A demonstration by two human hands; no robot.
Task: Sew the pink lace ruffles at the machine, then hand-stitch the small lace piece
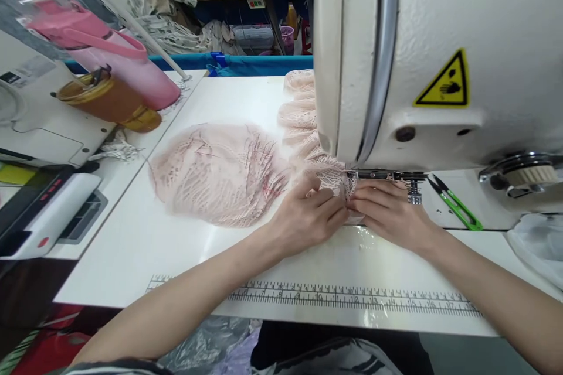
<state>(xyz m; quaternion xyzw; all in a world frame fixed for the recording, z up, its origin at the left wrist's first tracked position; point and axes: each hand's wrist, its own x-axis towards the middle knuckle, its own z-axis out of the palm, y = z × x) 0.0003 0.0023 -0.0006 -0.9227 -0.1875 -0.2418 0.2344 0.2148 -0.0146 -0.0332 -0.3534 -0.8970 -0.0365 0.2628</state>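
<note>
Pink bottle (127, 64), amber cup (108, 99), perhaps plastic, purple basket (287, 38)
</note>
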